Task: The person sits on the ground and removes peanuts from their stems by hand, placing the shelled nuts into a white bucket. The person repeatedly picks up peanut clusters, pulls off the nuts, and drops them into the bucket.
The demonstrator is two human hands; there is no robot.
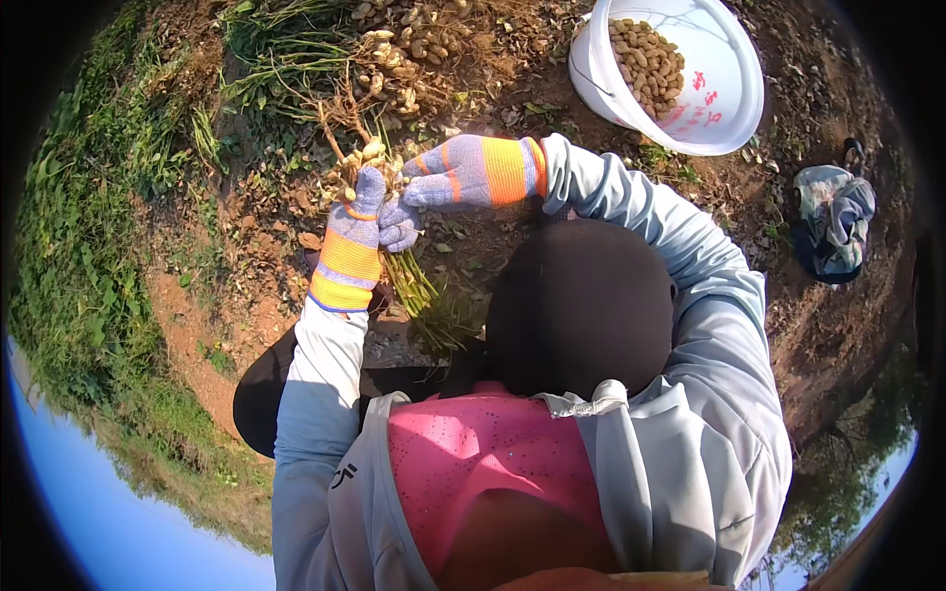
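My left hand (361,221), in a grey and orange knit glove, is closed around a bunch of peanut plants. The green stems (412,287) hang below the fist towards my lap. Above the thumb, the pale pods and roots (373,154) of the bunch stick out. My right hand (462,171), gloved alike, reaches in from the right with its fingertips at the roots and pods beside the left fingers. Whether those fingertips pinch a pod is hidden.
A white plastic bucket (591,81), part filled with picked peanuts (650,70) and bearing red writing, stands at upper right. Uprooted peanut plants (295,66) with pods lie at upper left. A cloth bundle (835,218) rests on the soil at far right. My bent knee (517,295) rises between my arms.
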